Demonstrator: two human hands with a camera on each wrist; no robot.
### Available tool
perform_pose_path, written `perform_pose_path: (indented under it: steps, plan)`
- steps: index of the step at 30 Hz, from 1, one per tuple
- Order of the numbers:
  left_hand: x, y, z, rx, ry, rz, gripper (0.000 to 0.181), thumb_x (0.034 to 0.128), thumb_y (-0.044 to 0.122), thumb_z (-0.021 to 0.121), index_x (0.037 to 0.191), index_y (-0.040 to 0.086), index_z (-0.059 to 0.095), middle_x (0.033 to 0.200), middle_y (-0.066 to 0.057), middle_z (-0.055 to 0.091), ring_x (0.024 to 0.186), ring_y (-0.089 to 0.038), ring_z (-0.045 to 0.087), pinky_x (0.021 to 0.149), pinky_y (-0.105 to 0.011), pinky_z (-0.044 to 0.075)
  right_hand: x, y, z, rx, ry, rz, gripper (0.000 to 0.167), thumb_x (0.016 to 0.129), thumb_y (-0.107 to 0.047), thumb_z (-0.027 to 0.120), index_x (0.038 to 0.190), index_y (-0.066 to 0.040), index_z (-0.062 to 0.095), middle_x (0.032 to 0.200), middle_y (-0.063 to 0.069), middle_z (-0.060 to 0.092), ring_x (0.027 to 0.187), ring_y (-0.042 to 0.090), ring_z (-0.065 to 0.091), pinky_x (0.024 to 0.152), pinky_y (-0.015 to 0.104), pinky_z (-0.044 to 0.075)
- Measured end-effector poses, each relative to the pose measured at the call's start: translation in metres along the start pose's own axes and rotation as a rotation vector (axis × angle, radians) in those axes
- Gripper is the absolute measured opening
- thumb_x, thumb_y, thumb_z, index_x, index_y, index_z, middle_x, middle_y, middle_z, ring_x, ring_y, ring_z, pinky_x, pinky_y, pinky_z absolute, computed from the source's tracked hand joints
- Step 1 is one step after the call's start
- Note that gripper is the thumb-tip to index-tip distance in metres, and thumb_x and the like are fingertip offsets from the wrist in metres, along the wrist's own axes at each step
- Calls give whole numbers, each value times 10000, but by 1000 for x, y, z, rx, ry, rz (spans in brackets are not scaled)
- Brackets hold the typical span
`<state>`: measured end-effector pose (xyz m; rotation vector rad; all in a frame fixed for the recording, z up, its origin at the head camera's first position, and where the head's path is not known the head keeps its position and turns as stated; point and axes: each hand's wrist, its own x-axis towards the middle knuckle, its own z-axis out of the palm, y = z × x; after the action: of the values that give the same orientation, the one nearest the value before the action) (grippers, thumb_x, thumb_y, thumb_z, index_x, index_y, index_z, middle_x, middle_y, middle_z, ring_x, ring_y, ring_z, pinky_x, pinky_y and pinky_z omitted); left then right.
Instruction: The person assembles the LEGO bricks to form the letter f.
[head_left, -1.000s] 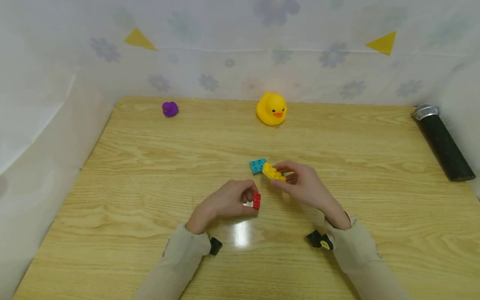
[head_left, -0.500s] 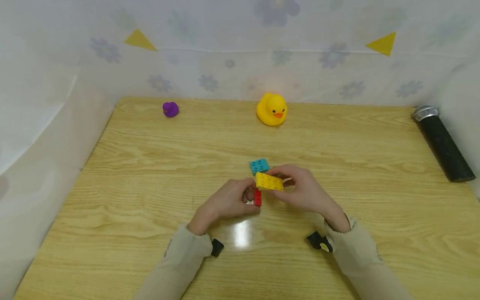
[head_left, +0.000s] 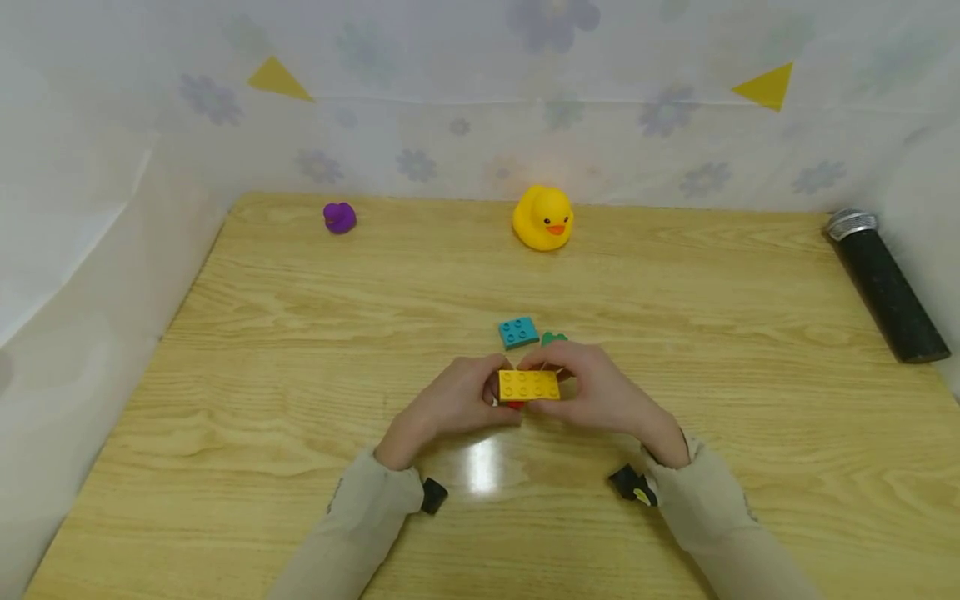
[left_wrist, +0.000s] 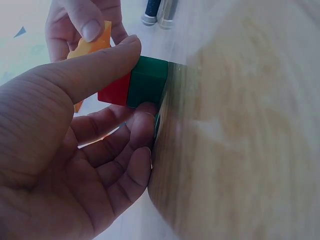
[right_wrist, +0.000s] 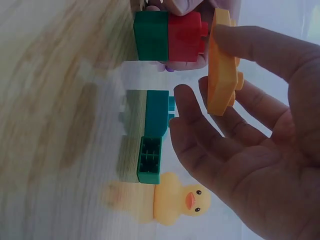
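My left hand (head_left: pixel 453 396) pinches a red toy building brick (right_wrist: pixel 185 37) between thumb and fingers. The red brick is stacked on a green brick (left_wrist: pixel 148 81), which stands on the table. Right above the red brick's studs, my right hand (head_left: pixel 603 387) holds a long yellow brick (head_left: pixel 528 385), studs up. In the right wrist view a narrow gap shows between yellow and red, and the yellow one is slightly tilted. A teal brick (head_left: pixel 518 332) lies just beyond the hands. Beside it, a second green brick (right_wrist: pixel 150 160) rests on its side, hollow underside showing; my right hand partly hides it in the head view.
A yellow rubber duck (head_left: pixel 543 218) and a small purple duck (head_left: pixel 341 218) sit along the wooden table's (head_left: pixel 337 317) back edge. At the far right lies a black microphone (head_left: pixel 888 287). A flower-patterned curtain (head_left: pixel 480 100) hangs behind.
My right hand has brought the yellow brick leftward and nearer, from beside the teal brick to above the red one, turning its studs upward. The left hand has barely moved.
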<state>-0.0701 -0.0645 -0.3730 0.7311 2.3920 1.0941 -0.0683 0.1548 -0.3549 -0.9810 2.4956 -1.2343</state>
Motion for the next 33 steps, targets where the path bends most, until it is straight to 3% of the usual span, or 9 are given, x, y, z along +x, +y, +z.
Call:
perform_pose_path:
  steps: [15,21,25,33]
  plan:
    - [0,1,-2,42,-10,20,368,802,276,792,1052,95,591,754,38,544,621,-93,468,558,-222,394,1,-4,7,-60,30,19,345,732,-39,816,1057,-49,703,1014,40,693,830,136,602,702,296,533]
    - [-1,-3,-5,-12,-41,27,417,799,299,794,1108,119,579,785,35,562,647,-96,492,575,-233,422,2,-5,8,-74,30,19,337,735,-41,811,1054,-42,706,1013,46,698,831,137,604,701,316,536]
    - [-3,-2,-11,-53,-27,69,441,803,295,790,1143,123,569,885,44,593,719,-120,548,620,-246,467,2,-6,8,-89,27,20,343,731,-64,818,1056,-44,709,1007,35,700,832,122,597,704,313,532]
    - [-4,1,-15,-83,39,77,276,805,251,789,961,150,585,808,-20,596,694,-136,539,578,-242,445,2,-6,8,-99,32,37,343,740,-115,823,1061,-63,711,1011,11,701,838,106,592,716,286,516]
